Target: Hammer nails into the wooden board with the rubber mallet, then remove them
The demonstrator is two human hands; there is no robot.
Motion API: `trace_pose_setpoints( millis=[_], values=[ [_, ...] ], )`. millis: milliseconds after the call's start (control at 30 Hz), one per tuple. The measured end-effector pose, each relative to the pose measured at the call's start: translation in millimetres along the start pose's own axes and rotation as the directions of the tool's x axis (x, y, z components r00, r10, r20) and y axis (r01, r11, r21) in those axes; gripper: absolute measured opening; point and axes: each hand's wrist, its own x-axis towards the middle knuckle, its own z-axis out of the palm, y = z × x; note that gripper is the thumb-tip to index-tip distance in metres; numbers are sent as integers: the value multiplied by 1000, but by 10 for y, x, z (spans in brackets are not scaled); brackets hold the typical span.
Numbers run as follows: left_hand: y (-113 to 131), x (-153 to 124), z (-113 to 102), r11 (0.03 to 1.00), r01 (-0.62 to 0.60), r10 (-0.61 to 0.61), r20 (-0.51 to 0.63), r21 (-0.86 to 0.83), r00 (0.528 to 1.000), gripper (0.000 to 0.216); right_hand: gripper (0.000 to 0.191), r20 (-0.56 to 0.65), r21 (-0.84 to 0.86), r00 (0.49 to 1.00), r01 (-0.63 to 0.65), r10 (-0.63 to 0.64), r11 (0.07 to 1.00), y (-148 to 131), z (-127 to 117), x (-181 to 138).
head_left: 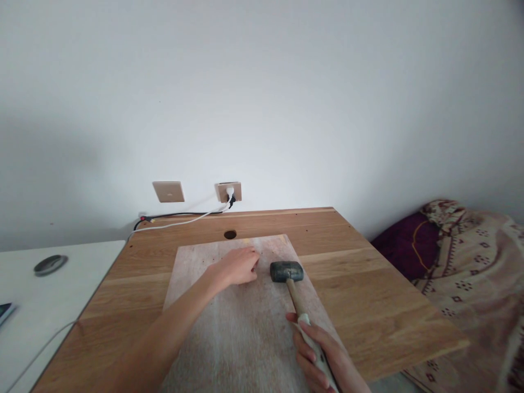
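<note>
My right hand (317,349) is wrapped round the pale handle of a rubber mallet (287,272). The mallet's black head is over the right side of a worn wooden board (245,338), just right of my left hand; whether it touches the board I cannot tell. My left hand (239,266) is closed over the board's far part, its fingers curled together and pointing right. What those fingers pinch, if anything, is too small and hidden to make out. Small dark marks show on the board beyond the left hand.
The board lies on a wooden table (368,295) against the wall. White and black cables (180,222) run from a wall socket (223,192) along the table's back edge, near a round hole (230,234). A white table (82,295) adjoins at left; patterned cloth (470,273) lies at right.
</note>
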Motion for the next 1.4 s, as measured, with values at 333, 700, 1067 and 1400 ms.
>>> trace_pose_setpoints(
  millis=[333,700,1067,1400],
  values=[
    [-18,29,-8,995,-47,47,1,-87,999,15,61,-191,-343,975,43,-114,939,-338,-9,-85],
    [-174,327,81,868,-152,36,-246,-472,969,22,75,-201,-916,893,-24,-404,401,-553,-123,-36],
    [-150,808,249,766,-175,-12,-286,-618,958,14,67,-234,-920,853,-40,-466,390,-509,-121,18],
    [-234,774,317,757,-197,3,-299,-623,954,12,64,-261,-915,841,-59,-474,399,-530,-102,-8]
  ],
)
